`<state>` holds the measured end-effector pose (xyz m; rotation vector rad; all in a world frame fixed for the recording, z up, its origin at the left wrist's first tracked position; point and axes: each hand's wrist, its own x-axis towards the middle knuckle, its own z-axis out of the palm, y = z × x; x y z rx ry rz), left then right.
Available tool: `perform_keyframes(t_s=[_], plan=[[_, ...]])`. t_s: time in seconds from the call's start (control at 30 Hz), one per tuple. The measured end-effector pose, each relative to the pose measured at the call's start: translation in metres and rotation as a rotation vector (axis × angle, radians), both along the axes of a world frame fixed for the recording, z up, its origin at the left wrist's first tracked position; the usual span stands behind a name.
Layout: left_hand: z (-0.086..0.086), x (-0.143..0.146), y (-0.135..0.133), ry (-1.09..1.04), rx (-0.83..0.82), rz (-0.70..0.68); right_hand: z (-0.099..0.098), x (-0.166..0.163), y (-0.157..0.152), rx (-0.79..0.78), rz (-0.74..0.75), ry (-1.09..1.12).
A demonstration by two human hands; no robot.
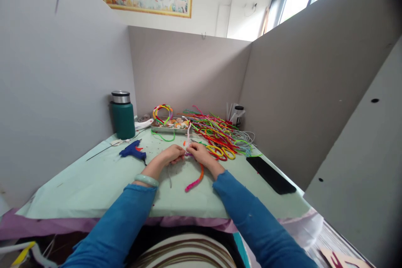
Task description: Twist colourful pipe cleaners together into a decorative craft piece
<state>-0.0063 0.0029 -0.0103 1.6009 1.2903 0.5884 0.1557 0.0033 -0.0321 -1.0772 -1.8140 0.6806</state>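
Observation:
My left hand [173, 154] and my right hand [200, 153] meet over the middle of the table, fingertips pinched together. Between them they grip a strip wound with pipe cleaners [195, 184]; its orange and pink end curves down below my right hand, and a bit of purple shows at the fingers. A pale pink pipe cleaner [189, 131] sticks up from my fingertips. The exact grip point is hidden by the fingers. Just beyond my right hand lie scissors with yellow handles [228, 153], near a large heap of coloured pipe cleaners [213, 127].
A blue glue gun [133, 150] lies left of my hands, with a green bottle [123, 117] behind it. At the back, a metal tray [157, 129] of small pieces bears a multicoloured ring [162, 106]. A black phone-like slab [270, 175] lies right. Partitions enclose three sides.

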Motion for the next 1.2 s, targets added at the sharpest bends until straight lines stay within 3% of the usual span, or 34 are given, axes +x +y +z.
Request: perform_keyframes(t_s=[0.6,1.2], plan=[[0.0013,-0.0009,0.0002,0.004,0.016,0.021,0.0009,0.0035,-0.001,0.006,0.084,-0.026],[-0.0012,0.0017,0.0033,0.194,0.546,-0.064,0.0028,0.0037,-0.0009,-0.037,-0.003,0.1]])
